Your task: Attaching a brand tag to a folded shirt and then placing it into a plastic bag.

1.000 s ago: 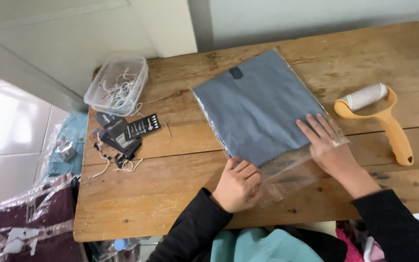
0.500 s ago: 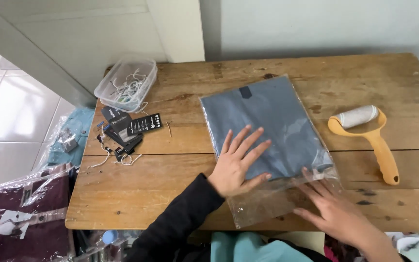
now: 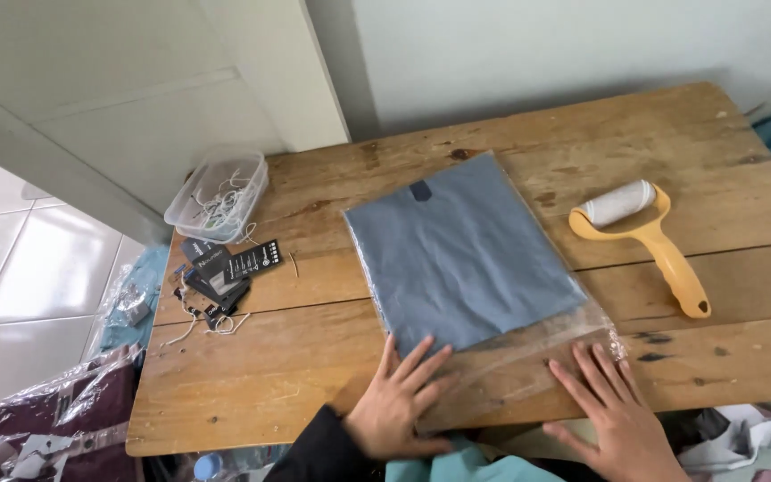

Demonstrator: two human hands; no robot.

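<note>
A folded grey-blue garment (image 3: 461, 252) lies in a clear plastic bag (image 3: 528, 353) on the wooden table (image 3: 269, 357). My left hand (image 3: 399, 402) lies flat, fingers spread, on the bag's near left corner, its fingertips touching the garment's edge. On the bag's empty near right end my right hand (image 3: 613, 406) presses flat with fingers apart. Neither hand grips anything.
A yellow-handled lint roller (image 3: 644, 236) lies right of the bag. Black hang tags with strings (image 3: 225, 268) and a clear tub of strings (image 3: 218, 195) sit at the table's left. Bagged garments (image 3: 46, 419) lie on the floor at left; teal cloth (image 3: 466, 464) is in my lap.
My left hand slid from the middle of the garment back to the bag's near edge. My right hand stays flat on the bag's open end. The view shifted slightly.
</note>
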